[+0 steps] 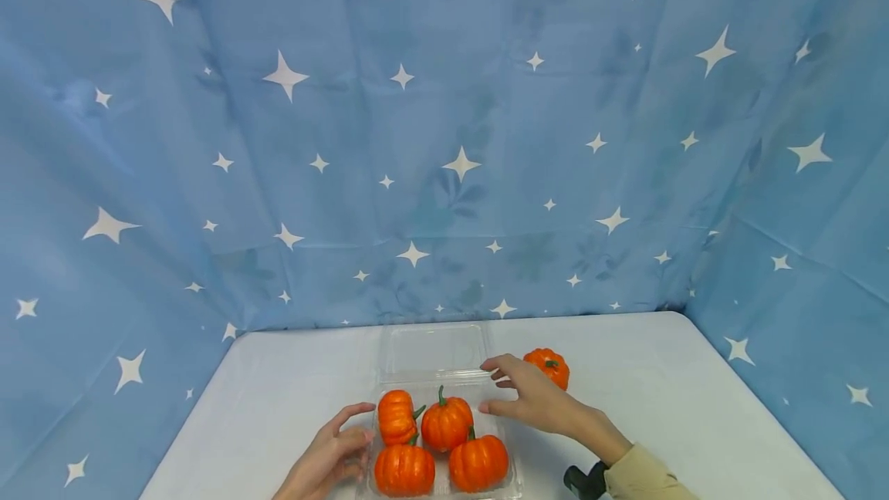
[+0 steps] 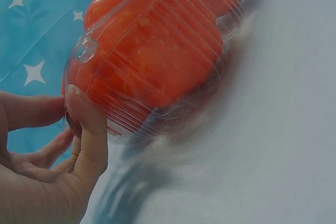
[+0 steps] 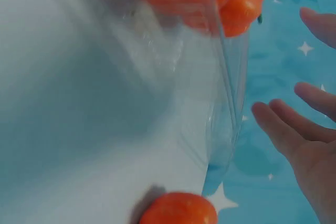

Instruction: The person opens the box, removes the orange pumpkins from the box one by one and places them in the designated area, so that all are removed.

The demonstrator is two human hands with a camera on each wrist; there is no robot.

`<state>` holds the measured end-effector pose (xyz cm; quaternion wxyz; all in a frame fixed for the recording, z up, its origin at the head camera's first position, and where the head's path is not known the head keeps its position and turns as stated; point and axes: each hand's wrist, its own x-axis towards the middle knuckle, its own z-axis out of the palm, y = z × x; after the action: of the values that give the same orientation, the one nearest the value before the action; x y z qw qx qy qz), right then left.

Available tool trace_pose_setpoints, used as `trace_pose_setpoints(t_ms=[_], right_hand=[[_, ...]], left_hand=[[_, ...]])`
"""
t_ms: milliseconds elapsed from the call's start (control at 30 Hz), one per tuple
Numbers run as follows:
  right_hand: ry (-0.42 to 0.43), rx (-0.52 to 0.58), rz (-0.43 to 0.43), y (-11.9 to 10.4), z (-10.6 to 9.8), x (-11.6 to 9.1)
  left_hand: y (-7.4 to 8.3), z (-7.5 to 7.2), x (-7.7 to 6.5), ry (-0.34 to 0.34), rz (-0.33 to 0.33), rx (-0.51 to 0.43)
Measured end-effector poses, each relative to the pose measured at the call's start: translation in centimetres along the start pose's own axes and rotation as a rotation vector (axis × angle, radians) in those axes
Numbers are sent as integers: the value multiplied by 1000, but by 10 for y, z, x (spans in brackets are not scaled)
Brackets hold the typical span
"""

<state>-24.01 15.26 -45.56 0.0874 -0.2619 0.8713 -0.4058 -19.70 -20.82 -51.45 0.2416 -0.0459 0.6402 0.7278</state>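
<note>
While the left hand (image 1: 329, 454) pinches the clear box (image 1: 490, 424) at its 9 o'clock rim, the right hand (image 1: 535, 401) sits towards 2, fingers loosely spread, holding nothing. Box looks bendy, grip rims; loose pumpkin (image 1: 550, 369), also 2 o'clock, probably light, slick: cup it.

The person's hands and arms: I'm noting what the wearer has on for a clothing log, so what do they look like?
The left hand and right hand are bare, with no gloves or rings visible. A plain pale tan sleeve covers the right forearm. Beside its cuff sits a small black device. No left sleeve shows.
</note>
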Motion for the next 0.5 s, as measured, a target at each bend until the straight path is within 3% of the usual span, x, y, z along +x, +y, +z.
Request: trace_pose_setpoints(t_ms=[233, 500], right_hand=[[-119, 13, 32, -8, 14, 8], [-216, -52, 71, -12, 27, 17]], left_hand=[[-2, 2, 0, 2, 25, 1], [-1, 3, 0, 5, 26, 5]])
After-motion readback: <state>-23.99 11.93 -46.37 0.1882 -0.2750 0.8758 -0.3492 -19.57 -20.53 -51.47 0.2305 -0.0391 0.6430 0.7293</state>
